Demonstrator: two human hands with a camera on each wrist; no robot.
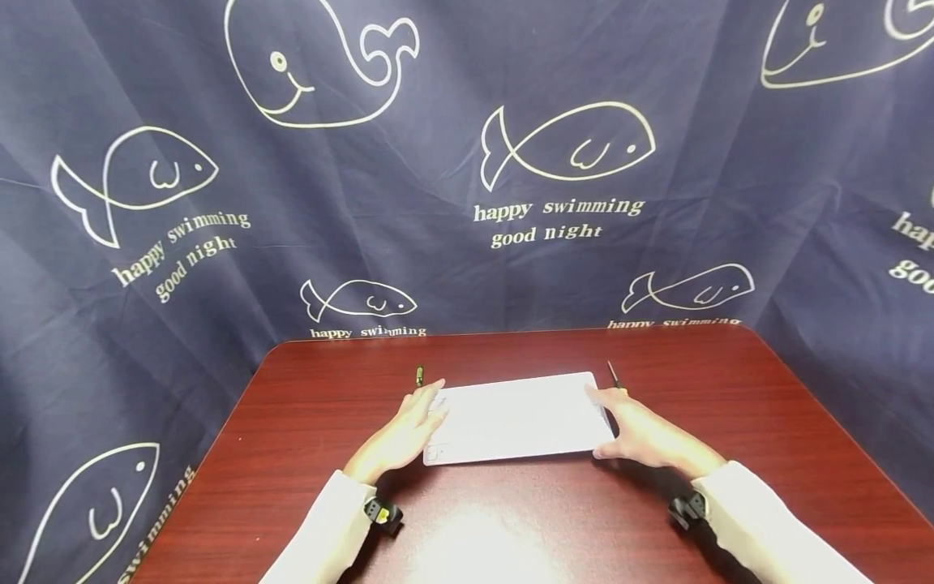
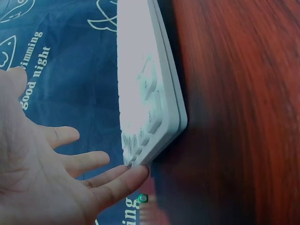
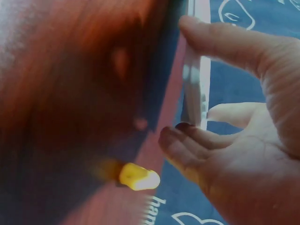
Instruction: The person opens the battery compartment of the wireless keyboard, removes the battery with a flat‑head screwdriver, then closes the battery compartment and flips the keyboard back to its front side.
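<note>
A white keyboard [image 1: 518,418] lies crosswise between both hands in the head view, its face washed out by glare. Keys show at its left end [image 2: 152,108] in the left wrist view. My left hand [image 1: 401,430] is at that end, fingers extended and spread, with fingertips touching the corner. At the opposite end, my right hand [image 1: 649,434] grips the keyboard, thumb on the near edge and fingers toward the far side. In the right wrist view the keyboard [image 3: 194,75] appears edge-on, with a gap between it and the tabletop.
Behind the left hand lies a small green-handled tool [image 1: 419,375]. A thin-shafted screwdriver [image 1: 613,373] lies beyond the right hand; its yellow handle [image 3: 139,177] glows in the right wrist view. A patterned blue curtain [image 1: 452,268] hangs behind the reddish-brown table [image 1: 328,381].
</note>
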